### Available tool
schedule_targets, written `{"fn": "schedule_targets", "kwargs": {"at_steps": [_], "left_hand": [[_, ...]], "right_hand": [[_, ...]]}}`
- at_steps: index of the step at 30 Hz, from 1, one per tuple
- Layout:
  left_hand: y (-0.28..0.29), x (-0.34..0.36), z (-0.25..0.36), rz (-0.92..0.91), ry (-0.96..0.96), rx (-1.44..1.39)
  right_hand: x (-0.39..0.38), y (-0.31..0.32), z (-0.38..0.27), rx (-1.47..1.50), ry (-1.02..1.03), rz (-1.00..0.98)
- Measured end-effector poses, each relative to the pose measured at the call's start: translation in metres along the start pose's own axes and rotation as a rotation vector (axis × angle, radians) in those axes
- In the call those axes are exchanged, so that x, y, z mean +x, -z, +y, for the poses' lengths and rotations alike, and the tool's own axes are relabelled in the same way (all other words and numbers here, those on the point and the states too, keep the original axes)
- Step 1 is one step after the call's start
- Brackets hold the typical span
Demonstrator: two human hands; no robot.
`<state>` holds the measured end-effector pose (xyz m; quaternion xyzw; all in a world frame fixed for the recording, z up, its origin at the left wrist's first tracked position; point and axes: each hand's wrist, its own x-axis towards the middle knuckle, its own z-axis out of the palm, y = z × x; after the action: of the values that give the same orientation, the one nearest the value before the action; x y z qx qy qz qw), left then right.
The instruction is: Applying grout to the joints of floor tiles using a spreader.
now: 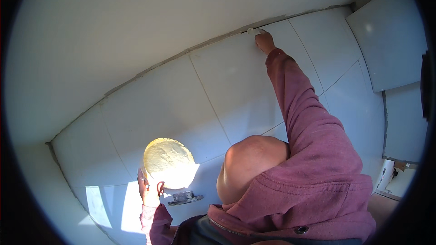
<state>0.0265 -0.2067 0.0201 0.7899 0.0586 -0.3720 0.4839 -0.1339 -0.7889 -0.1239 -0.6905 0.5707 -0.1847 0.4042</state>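
My left hand (149,193) grips the near left side of a round yellow tub (165,163), tilted so its mouth shows. Thick cream-coloured paste fills it, and strong sunlight washes out its near edge. Far ahead, my right arm reaches out to the joint (213,41) where the tiled floor meets the wall. There my right hand (265,41) is closed around a small pale flat piece (255,31), its edge against the joint; my fingers hide most of it. Just right of my left hand, a smeared grey trowel (184,198) lies on the floor.
Large white tiles (240,77) with thin dark lines between them cover the floor. A plain wall (113,31) rises along the far side, grey filler at its foot. A white panel (390,41) stands at the right. My bare knee (254,163) is bent between my arms.
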Motion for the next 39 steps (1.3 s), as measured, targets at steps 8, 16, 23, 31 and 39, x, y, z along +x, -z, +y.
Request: {"fn": "schedule_targets", "kwargs": {"at_steps": [8, 16, 23, 31, 39], "left_hand": [[0.001, 0.004, -0.006, 0.004, -0.003, -0.109], [0.005, 0.005, -0.009, -0.030, -0.018, -0.105], [0.001, 0.004, 0.003, 0.033, 0.021, 0.087], [0.004, 0.008, -0.008, 0.014, 0.003, -0.106], [0.003, 0.005, -0.005, -0.018, 0.023, -0.048]], "right_hand": [[0.032, -0.062, 0.027, -0.659, 0.594, 0.041], [-0.006, -0.044, 0.020, 0.412, -0.183, -0.181], [-0.006, -0.062, -0.030, -1.062, 0.638, -0.121], [-0.006, -0.018, -0.017, -0.292, 0.120, 0.273], [-0.002, -0.075, -0.006, -0.243, 0.180, -0.136]]}}
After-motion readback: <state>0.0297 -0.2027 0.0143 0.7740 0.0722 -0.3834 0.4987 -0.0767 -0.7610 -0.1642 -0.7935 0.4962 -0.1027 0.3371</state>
